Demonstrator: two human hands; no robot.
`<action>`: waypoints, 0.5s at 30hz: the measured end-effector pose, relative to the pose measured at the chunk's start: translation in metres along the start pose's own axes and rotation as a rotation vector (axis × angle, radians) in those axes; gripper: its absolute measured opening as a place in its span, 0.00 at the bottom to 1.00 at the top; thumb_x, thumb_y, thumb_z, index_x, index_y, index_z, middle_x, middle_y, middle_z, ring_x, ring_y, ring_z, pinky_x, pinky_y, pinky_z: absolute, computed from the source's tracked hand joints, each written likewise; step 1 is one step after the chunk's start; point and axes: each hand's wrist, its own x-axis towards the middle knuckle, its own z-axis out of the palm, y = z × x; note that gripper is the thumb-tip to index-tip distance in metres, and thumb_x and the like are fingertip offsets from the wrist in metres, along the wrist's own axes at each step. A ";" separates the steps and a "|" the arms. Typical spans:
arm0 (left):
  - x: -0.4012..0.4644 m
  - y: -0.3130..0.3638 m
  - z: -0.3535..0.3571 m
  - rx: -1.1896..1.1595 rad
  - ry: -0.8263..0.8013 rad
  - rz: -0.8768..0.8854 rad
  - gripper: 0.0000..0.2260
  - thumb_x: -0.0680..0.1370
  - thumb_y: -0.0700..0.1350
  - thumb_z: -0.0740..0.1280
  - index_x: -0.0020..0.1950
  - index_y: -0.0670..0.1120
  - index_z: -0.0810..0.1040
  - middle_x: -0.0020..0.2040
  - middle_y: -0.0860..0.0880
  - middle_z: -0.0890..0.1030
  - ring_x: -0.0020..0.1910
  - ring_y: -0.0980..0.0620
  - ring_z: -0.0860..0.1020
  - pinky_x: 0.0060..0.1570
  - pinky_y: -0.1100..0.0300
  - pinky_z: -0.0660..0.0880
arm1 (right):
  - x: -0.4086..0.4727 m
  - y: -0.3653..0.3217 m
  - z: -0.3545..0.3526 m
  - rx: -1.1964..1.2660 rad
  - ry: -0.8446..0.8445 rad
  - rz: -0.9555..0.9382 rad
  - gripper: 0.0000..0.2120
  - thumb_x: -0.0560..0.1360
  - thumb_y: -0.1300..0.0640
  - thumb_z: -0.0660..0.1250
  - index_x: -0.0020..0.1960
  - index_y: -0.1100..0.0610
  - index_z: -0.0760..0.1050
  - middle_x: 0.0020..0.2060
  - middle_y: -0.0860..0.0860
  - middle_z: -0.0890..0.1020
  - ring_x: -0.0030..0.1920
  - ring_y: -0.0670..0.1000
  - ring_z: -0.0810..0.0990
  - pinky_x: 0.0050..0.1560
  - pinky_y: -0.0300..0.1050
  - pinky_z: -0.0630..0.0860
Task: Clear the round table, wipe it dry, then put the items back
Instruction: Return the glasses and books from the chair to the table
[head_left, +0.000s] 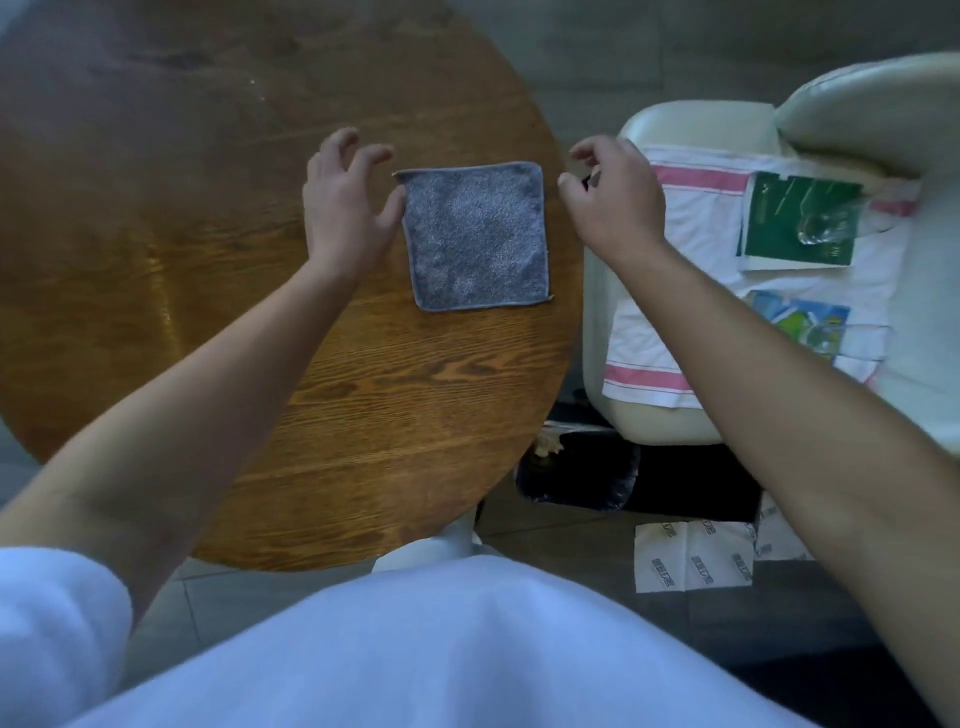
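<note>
A square grey cloth (475, 236) lies flat on the round wooden table (218, 270), near its right edge. My left hand (345, 208) hovers at the cloth's left side with fingers spread and loose, the thumb close to the cloth's edge. My right hand (615, 200) hangs just past the table's right rim, fingers loosely curled, holding nothing that I can see. On the cream chair (675, 124) to the right lies a white towel with pink stripes (691, 244), bearing a green booklet (779, 223), a clear glass (826, 228) and a blue-green card (800, 322).
A black bin (579, 475) stands on the floor below the table's right edge. White printed paper sheets (693, 558) lie on the dark floor beside it. The table's white pedestal (431, 551) shows above my light shirt.
</note>
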 end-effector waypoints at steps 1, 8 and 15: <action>-0.004 -0.002 -0.001 0.010 0.013 0.013 0.21 0.79 0.56 0.66 0.70 0.51 0.77 0.77 0.44 0.67 0.76 0.43 0.66 0.74 0.50 0.64 | -0.009 -0.002 -0.004 -0.011 0.006 -0.047 0.19 0.77 0.47 0.64 0.65 0.52 0.78 0.62 0.51 0.80 0.62 0.54 0.78 0.58 0.47 0.73; -0.063 0.023 -0.045 -0.081 0.179 0.131 0.21 0.82 0.57 0.63 0.72 0.49 0.77 0.81 0.43 0.62 0.81 0.39 0.57 0.78 0.48 0.55 | -0.109 -0.015 -0.072 -0.008 0.087 -0.210 0.24 0.80 0.44 0.61 0.73 0.50 0.74 0.75 0.54 0.72 0.75 0.58 0.69 0.73 0.56 0.68; -0.131 0.069 -0.073 -0.100 0.216 0.233 0.23 0.82 0.58 0.63 0.75 0.49 0.74 0.82 0.42 0.61 0.82 0.39 0.55 0.78 0.45 0.56 | -0.219 0.012 -0.112 0.019 0.212 -0.155 0.25 0.80 0.42 0.60 0.75 0.49 0.73 0.79 0.54 0.67 0.79 0.58 0.64 0.76 0.60 0.65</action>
